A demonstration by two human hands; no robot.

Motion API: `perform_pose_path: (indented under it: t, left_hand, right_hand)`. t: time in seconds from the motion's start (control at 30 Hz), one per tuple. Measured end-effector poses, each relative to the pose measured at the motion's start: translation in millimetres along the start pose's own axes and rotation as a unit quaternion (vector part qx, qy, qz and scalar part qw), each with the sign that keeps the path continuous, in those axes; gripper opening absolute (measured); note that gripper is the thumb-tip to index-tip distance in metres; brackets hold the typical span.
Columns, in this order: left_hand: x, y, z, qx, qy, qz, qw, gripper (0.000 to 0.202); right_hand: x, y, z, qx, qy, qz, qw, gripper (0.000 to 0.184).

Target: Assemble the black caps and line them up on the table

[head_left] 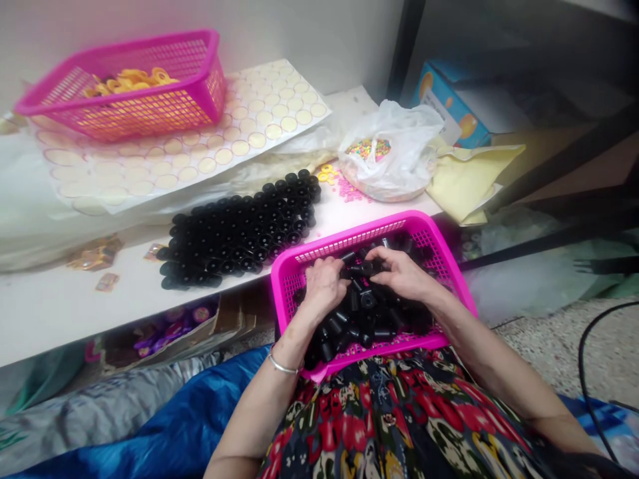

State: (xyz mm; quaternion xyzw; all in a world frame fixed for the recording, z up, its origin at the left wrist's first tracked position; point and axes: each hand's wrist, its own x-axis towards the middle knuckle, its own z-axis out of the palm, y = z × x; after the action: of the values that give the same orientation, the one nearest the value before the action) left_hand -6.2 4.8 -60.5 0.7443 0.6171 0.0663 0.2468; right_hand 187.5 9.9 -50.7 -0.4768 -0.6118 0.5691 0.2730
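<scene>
A pink plastic basket (374, 229) rests on my lap against the table edge, with many small black plastic cylinders (367, 299) lying loose in it. Both my hands reach into it. My left hand (325, 283) has its fingers curled down among the cylinders; its fingertips are partly hidden. Thumb and fingers of my right hand (399, 271) close round one black cylinder (360, 270), which lies between the two hands. To the left on the table, a dense block of similar black cylinders (239, 229) stands upright in rows.
Behind the block lies a sheet of round stickers (254, 143) under a pink basket of yellow parts (124, 110). A plastic bag of coloured beads (389, 150), yellow paper (469, 179) and a blue box (449, 100) sit at right. Below the table is a carton (219, 326).
</scene>
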Motion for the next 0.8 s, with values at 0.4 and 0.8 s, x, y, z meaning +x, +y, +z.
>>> perform_pose_path:
  t: [0.4,0.8]
  left_hand:
    - [-21.7,25.8,-13.8,-0.650,0.027,-0.070,0.756,0.026]
    - [-14.8,31.0,0.2,-0.714,0.040,-0.107,0.691,0.029]
  right_hand:
    - [-0.5,-9.7,12.0,0.441,0.066,0.043,0.894,0.027]
    - [-6.2,-13.2,22.7,0.465,0.136,-0.007,0.875,0.031]
